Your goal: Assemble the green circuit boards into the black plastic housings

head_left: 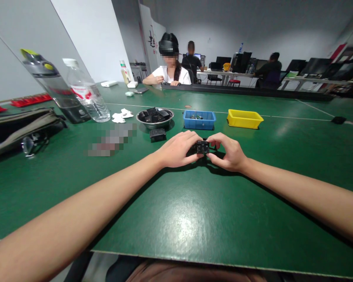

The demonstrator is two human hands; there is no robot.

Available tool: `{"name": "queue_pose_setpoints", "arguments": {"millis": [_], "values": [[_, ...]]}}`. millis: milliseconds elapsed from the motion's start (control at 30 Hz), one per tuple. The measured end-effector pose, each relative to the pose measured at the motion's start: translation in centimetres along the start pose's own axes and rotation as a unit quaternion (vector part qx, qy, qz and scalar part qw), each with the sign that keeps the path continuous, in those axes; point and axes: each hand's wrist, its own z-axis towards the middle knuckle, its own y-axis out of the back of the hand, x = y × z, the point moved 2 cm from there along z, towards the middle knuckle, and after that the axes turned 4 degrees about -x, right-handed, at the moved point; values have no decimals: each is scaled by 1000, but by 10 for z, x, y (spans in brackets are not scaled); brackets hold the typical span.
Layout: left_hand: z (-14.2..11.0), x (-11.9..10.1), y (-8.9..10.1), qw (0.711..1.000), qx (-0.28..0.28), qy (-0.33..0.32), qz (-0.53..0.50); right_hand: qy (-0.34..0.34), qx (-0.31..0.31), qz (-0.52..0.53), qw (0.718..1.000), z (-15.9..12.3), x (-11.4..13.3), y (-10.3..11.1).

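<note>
My left hand (178,149) and my right hand (228,152) meet over the green table (194,211), both pinching a small black plastic part (202,147) between fingers and thumbs. The part sits just above the tabletop, between the two hands. Just beyond them lies another black part (157,134) on the table. Behind that stands a metal bowl (154,118) filled with several black parts.
A blue bin (199,120) and a yellow bin (244,119) stand behind my hands. Two bottles (86,94) and a dark bag (20,131) are at the left, with crumpled white paper (122,116) near them. A person sits at the table's far end; others work farther back.
</note>
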Motion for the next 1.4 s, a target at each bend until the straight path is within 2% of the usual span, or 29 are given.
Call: {"name": "queue_pose_setpoints", "arguments": {"millis": [500,1400], "values": [[0,0,0,1000,2,6,-4,-13,5,2,1000,-1,-1,0],[0,0,0,1000,5,1,1,1,5,-2,1000,0,0,0]]}}
